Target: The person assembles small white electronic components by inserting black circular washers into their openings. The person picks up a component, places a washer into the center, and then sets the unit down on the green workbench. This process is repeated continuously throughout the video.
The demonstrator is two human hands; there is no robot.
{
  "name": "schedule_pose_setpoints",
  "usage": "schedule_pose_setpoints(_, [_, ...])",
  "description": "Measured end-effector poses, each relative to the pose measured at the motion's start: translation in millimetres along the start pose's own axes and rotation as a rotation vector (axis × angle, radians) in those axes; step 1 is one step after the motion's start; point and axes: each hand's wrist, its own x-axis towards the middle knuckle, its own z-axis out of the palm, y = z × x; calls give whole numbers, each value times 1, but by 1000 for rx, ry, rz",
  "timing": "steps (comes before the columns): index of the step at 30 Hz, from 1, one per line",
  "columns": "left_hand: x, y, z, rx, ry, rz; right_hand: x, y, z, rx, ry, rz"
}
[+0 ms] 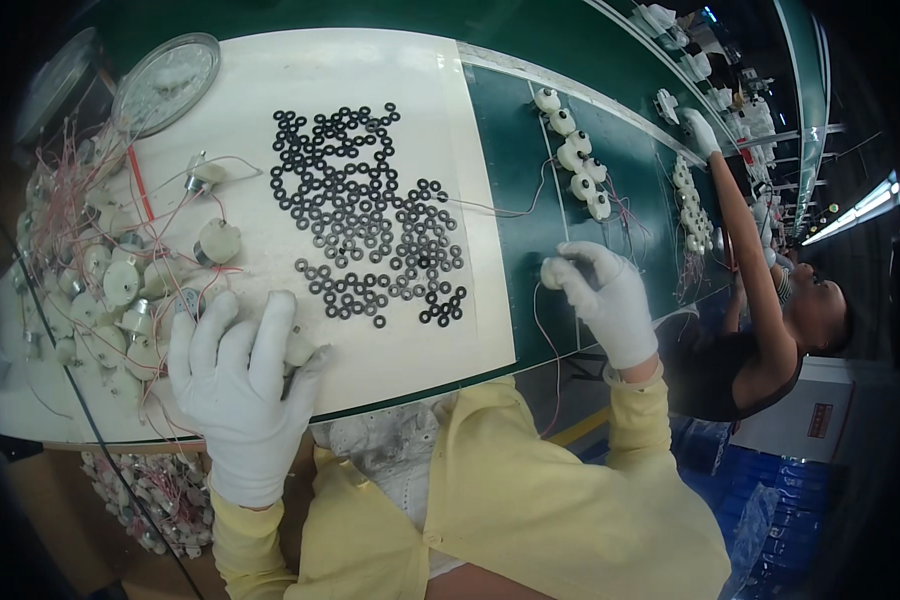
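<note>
My left hand [238, 395], in a white glove, rests at the near left edge of the white work sheet [370, 75]. Between its thumb and index finger sits a small white-capped motor [298, 349], partly hidden by the fingers. Its other fingers reach toward a pile of similar motors [122, 283] with thin red and white wires. My right hand [605, 305], also gloved, pinches another small white motor [550, 273] above the green surface; its wire hangs toward the near edge. Many black rubber rings [345, 190] lie loose in the middle of the sheet.
A row of capped motors [577, 153] stands on the green belt [510, 130], with a second group [692, 210] farther right. A round clear dish [167, 85] sits at the back left. At right, a co-worker's gloved hand [700, 132] reaches across. Below, a box holds more motors [155, 500].
</note>
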Motion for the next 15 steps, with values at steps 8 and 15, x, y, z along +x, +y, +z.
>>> schedule_pose_setpoints(8, [-2, 1, 1, -2, -13, -15, -5, -15, -6, -462, -61, -156])
schedule_pose_setpoints(15, [0, 2, 2, 17, 13, 3, 4, 21, -37, -488, 102, 57])
